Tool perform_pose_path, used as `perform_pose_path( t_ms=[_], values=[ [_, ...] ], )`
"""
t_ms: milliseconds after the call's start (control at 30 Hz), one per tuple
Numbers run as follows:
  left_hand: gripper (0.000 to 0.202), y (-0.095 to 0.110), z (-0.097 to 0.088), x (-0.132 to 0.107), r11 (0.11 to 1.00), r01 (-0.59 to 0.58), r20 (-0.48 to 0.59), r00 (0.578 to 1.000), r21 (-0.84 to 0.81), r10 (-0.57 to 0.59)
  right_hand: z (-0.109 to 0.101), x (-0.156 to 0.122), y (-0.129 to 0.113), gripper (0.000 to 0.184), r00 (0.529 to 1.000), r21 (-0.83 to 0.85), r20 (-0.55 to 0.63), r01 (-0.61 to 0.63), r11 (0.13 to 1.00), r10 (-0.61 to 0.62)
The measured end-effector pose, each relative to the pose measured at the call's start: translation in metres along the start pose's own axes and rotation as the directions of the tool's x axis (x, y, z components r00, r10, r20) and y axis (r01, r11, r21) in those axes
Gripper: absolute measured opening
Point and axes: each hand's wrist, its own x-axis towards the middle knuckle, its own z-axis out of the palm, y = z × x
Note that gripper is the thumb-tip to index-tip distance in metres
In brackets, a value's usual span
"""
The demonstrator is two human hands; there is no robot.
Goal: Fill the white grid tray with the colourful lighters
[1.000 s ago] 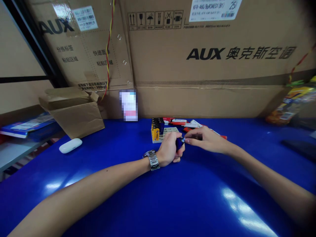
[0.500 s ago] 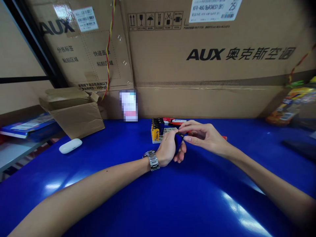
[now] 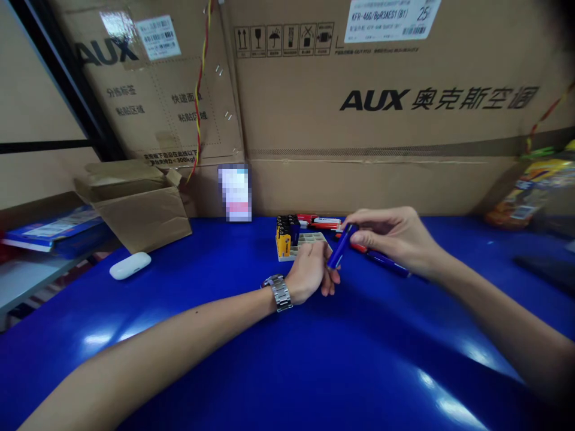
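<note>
My right hand (image 3: pixel 390 236) pinches the upper end of a dark blue cylinder (image 3: pixel 342 246) between thumb and fingers. A dark tip shows there; whether it is a battery or a pen I cannot tell. The cylinder leans, its lower end among the curled fingers of my left hand (image 3: pixel 309 272), which wears a metal watch (image 3: pixel 279 293). Just beyond my left hand sits a white grid tray (image 3: pixel 314 238), partly hidden by it. Yellow batteries (image 3: pixel 283 245) and dark blue batteries (image 3: pixel 294 232) with black tops stand upright in its left part.
Red and white markers (image 3: pixel 326 222) lie behind the tray. A blue pen (image 3: pixel 389 263) lies under my right hand. Leftward are a white case (image 3: pixel 130 266) and an opened carton (image 3: pixel 144 209). A blurred screen (image 3: pixel 236 194) leans against the large cardboard box (image 3: pixel 381 137). Snack packaging (image 3: pixel 521 194) stands right.
My right hand has moved right and slightly up, tilting the blue cylinder and drawing its upper end away from my left palm. My left hand has barely moved.
</note>
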Motion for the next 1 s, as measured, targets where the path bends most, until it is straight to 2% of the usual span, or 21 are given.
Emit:
perform_pose_path(
  t_ms=[67,133,233,333,433,533,667,833,1000],
  values=[
    [0.039,0.004,0.002,-0.003,0.993,0.036,0.002,0.999,0.109,-0.037,-0.007,0.006,-0.001,0.026,0.992,0.015,-0.118,-0.044,0.999,0.045],
    [0.038,0.006,0.003,-0.006,0.964,-0.004,0.04,0.999,0.265,-0.007,-0.01,0.013,0.002,0.027,0.986,0.014,-0.152,-0.071,0.997,0.072],
    [0.035,0.007,0.004,-0.009,0.846,-0.205,0.152,0.977,0.491,0.149,-0.003,0.026,0.013,0.027,0.99,0.008,-0.098,-0.099,0.995,0.099],
    [0.032,0.005,0.004,-0.01,0.725,-0.339,0.226,0.941,0.6,0.252,0.015,0.037,0.026,0.025,0.992,-0.01,0.006,-0.123,0.992,0.123],
    [0.031,0.002,0.004,-0.01,0.676,-0.371,0.247,0.928,0.636,0.277,0.034,0.045,0.034,0.022,0.988,-0.082,0.112,-0.099,0.992,0.108],
    [0.031,0.001,0.005,-0.01,0.651,-0.388,0.255,0.921,0.652,0.294,0.045,0.048,0.031,0.021,0.986,-0.237,0.153,-0.026,0.971,0.064],
    [0.03,0.0,0.005,-0.01,0.638,-0.388,0.254,0.921,0.665,0.296,0.046,0.048,0.02,0.017,0.984,-0.415,0.18,0.061,0.908,0.016],
    [0.026,0.0,0.005,-0.01,0.645,-0.385,0.262,0.923,0.661,0.282,0.045,0.05,0.014,0.015,0.968,-0.525,0.25,0.123,0.842,0.015],
    [0.026,0.0,0.005,-0.01,0.645,-0.383,0.268,0.924,0.661,0.273,0.047,0.05,0.015,0.042,0.97,-0.485,0.242,0.155,0.861,-0.038]
  ],
)
